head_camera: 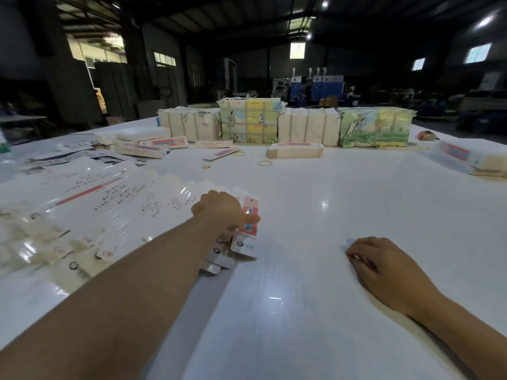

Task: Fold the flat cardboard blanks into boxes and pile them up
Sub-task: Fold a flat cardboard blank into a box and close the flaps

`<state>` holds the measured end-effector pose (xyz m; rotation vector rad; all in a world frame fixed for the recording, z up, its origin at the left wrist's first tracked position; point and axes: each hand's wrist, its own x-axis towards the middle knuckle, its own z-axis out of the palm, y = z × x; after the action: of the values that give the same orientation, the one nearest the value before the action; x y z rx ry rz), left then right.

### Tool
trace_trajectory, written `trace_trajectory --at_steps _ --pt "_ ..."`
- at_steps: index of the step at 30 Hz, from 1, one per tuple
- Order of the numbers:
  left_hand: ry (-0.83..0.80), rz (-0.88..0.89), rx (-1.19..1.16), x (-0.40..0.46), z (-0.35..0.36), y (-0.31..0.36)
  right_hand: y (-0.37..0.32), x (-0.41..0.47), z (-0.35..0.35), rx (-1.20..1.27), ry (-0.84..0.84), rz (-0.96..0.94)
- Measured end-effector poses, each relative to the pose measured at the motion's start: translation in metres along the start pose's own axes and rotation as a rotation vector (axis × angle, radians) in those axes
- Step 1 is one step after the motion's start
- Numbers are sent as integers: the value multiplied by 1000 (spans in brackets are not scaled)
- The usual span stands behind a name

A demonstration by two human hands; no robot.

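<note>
Now the left hand [223, 208] grips a red-and-white cardboard blank [249, 218] atop the fanned blanks [109, 204]; the right hand [384, 266] rests loosely curled, holding nothing, on the table [301, 187].

left hand [223, 212]: arm outstretched, fingers curled, gripping | right hand [384, 266]: resting palm down, fingers loosely curled
</note>
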<state>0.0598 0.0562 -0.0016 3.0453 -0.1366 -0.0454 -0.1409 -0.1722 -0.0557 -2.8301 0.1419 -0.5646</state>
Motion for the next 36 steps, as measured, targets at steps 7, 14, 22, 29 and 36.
trace_trajectory --at_steps 7,14,22,29,36 --pt "-103 -28 -103 13 4 7 0 -2 -1 25 -3 7" --pt "-24 -63 -540 11 -1 22 -2 -3 -4 55 8 25" --pt "121 480 -624 -46 -13 56 -2 -4 -6 47 -7 37" --pt "-46 868 -565 -96 32 53 0 -6 -5 62 -11 9" --pt "-42 912 -592 -84 46 42 3 -1 -5 330 35 93"
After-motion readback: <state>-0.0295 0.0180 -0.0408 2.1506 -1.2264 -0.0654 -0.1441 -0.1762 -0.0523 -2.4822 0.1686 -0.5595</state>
